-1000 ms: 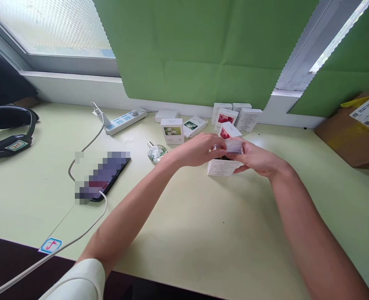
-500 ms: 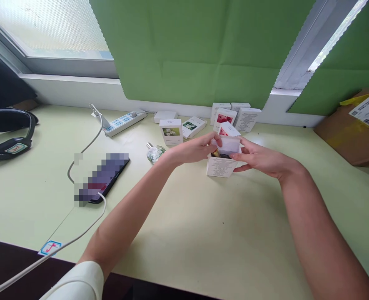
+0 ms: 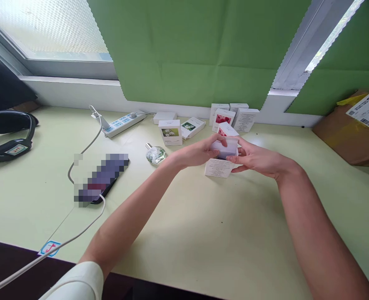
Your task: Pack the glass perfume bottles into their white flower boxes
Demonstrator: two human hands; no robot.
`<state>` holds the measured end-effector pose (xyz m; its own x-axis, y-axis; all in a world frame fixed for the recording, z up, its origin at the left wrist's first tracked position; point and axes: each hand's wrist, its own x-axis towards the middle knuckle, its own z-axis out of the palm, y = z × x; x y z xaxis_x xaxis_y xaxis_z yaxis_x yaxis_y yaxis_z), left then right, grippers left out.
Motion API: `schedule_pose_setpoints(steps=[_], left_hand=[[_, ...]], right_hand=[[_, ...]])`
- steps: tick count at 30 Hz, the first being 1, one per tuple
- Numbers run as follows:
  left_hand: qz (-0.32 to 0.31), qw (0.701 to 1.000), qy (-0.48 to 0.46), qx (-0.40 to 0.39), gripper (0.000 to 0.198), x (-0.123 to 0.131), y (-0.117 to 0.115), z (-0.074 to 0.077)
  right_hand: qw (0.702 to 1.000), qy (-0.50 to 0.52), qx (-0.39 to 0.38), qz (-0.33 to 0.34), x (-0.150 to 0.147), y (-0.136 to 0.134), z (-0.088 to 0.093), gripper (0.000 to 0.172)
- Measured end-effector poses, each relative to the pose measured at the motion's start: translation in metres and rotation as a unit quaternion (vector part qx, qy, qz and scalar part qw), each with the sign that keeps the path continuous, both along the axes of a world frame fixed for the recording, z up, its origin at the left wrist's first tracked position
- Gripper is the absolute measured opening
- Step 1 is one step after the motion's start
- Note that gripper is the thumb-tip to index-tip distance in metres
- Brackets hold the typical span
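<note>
A small white carton (image 3: 218,168) with printed text on its front stands on the table, its top partly open. Between the fingers of my left hand (image 3: 200,152) is the carton's lid flap (image 3: 227,145), tilted forward over the opening. My right hand (image 3: 256,158) grips the carton's right side, thumb near the top edge. Only a dark gap shows under the flap, so the contents are hidden. To the left of my left hand lies a clear glass perfume bottle (image 3: 156,155) with a silver cap. Behind my hands, a carton with a red flower picture (image 3: 227,129) is partly covered.
White cartons (image 3: 246,120) stand in a group near the wall, with others (image 3: 171,133) further left. A power strip (image 3: 125,124), a blurred phone (image 3: 105,179), cables and a black headset (image 3: 11,135) occupy the left. A cardboard box (image 3: 356,133) sits far right.
The lid flap has tipped forward and down over the carton's opening, covering the gold part that showed inside. Both hands stay at the carton.
</note>
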<state>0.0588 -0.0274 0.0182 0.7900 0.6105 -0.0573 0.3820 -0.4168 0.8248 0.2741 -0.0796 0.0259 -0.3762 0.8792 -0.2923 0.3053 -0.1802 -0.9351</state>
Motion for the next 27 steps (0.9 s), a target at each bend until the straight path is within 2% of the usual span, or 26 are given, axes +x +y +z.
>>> schedule_pose_setpoints(steps=[6, 15, 27], left_hand=[[0.023, 1.0, -0.006, -0.007, 0.023, 0.001, 0.0, 0.0], [0.005, 1.0, 0.02, -0.02, 0.031, -0.009, 0.004, 0.003], [0.023, 0.998, -0.048, -0.02, 0.028, 0.002, 0.003, -0.003]], right_hand=[[1.0, 0.007, -0.005, -0.011, 0.001, 0.002, -0.001, 0.068], [1.0, 0.007, -0.006, -0.004, 0.0, 0.0, 0.0, 0.067], [1.0, 0.016, -0.01, 0.025, 0.002, 0.0, -0.001, 0.07]])
